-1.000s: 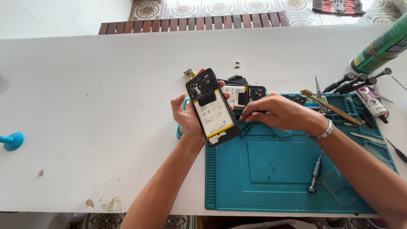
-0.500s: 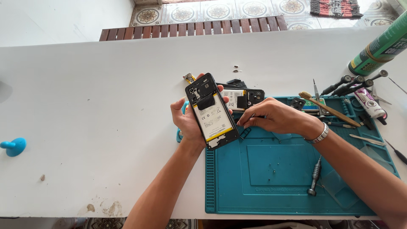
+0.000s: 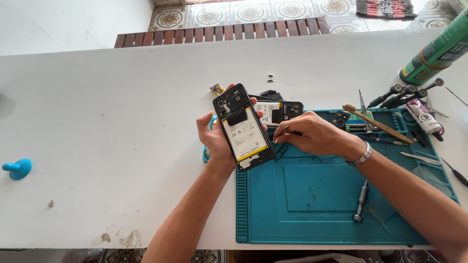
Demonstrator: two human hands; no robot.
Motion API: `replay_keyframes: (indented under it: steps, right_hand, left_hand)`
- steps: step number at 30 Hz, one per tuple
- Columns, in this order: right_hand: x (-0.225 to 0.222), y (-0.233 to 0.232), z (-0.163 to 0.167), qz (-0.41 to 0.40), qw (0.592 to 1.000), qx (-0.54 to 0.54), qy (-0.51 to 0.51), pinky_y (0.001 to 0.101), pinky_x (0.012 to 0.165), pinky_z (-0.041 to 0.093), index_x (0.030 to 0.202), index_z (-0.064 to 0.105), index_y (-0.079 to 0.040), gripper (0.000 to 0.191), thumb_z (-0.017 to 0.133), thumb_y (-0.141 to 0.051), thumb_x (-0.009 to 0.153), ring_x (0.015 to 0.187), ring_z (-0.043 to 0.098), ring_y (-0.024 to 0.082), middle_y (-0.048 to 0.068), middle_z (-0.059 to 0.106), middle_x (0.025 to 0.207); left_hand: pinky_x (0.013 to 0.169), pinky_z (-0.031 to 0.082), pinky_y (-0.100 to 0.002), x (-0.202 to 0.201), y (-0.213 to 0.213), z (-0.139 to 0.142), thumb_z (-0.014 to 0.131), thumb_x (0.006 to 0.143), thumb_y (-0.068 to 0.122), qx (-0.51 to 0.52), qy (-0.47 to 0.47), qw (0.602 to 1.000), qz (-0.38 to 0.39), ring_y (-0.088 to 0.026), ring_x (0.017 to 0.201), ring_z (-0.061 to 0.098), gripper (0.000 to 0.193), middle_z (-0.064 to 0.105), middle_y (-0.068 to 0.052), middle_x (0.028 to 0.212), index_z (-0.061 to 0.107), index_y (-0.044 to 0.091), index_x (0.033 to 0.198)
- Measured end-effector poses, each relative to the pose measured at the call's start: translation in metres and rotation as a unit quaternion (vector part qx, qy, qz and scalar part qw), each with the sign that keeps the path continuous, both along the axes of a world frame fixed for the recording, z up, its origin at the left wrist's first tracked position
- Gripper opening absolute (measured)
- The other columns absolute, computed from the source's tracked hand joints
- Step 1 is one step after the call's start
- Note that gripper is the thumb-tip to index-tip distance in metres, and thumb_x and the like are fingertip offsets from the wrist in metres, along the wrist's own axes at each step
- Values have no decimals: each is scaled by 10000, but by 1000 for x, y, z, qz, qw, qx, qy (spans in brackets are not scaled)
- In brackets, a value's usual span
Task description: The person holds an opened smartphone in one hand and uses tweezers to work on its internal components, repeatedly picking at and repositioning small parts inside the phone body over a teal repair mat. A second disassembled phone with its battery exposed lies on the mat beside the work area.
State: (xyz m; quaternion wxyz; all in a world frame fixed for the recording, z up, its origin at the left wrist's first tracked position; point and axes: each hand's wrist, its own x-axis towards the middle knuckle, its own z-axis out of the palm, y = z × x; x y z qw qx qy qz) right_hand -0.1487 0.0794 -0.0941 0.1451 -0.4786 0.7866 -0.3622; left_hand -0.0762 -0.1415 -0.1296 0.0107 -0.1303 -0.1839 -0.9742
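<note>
Opened phone held over a repair mat

Left hand grips the opened phone upright; at its three o'clock, right hand pinches thin tweezers above the teal mat.

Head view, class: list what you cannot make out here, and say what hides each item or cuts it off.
- Tool in the right hand: only a thin tip shows; the fingers cover the rest.
- Left hand palm: hidden behind the opened phone.
- Green can: its top is cut off by the right edge.
- Parts behind the phone: partly covered by phone and hand.
- Specks on the mat: too small to identify.
</note>
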Motion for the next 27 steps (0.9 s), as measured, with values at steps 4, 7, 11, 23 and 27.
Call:
replay_keyframes:
  steps: [4, 7, 11, 23, 27]
  right_hand:
    - [-5, 7, 9, -15, 995, -83, 50, 249, 564, 572, 978, 759, -49, 98, 694, -58, 905, 665, 761, 95, 67, 805, 821]
    - [-9, 30, 21, -96, 990, -88, 56, 294, 609, 553, 983, 774, -48, 92, 704, -64, 926, 696, 726, 173, 79, 810, 824]
    - [-1, 75, 25, -165, 967, -189, -49, 353, 731, 582, 1005, 739, -13, 117, 660, -97, 989, 811, 719, 252, 131, 789, 895]
    - [26, 103, -24, -158, 899, -370, -173, 390, 796, 673, 1012, 661, 0, 159, 598, -143, 1037, 912, 789, 281, 189, 765, 946]
    - [32, 101, -26, -156, 908, -351, -171, 381, 810, 669, 1016, 658, -8, 150, 598, -144, 1035, 896, 792, 271, 196, 786, 951]
  left_hand:
    - [840, 624, -555, 3, 0, 5, 397, 925, 488, -6, -6, 1000, -9, -389, 1076, 690, 781, 593, -239, 1336, 324, 184, 1641]
    - [823, 625, -546, 5, 5, 7, 404, 928, 465, -36, -3, 999, -16, -379, 1058, 693, 771, 598, -247, 1315, 326, 181, 1641]
    - [807, 634, -521, 9, 19, 7, 406, 965, 435, -67, -10, 996, -59, -361, 1040, 698, 716, 608, -241, 1287, 339, 181, 1631]
    - [717, 677, -455, 32, 77, 19, 687, 900, 291, -337, -151, 924, -101, -297, 945, 747, 761, 657, -189, 1142, 332, 196, 1567]
    - [694, 672, -448, 34, 80, 16, 709, 883, 310, -338, -171, 919, -109, -295, 920, 749, 787, 648, -179, 1125, 327, 213, 1564]
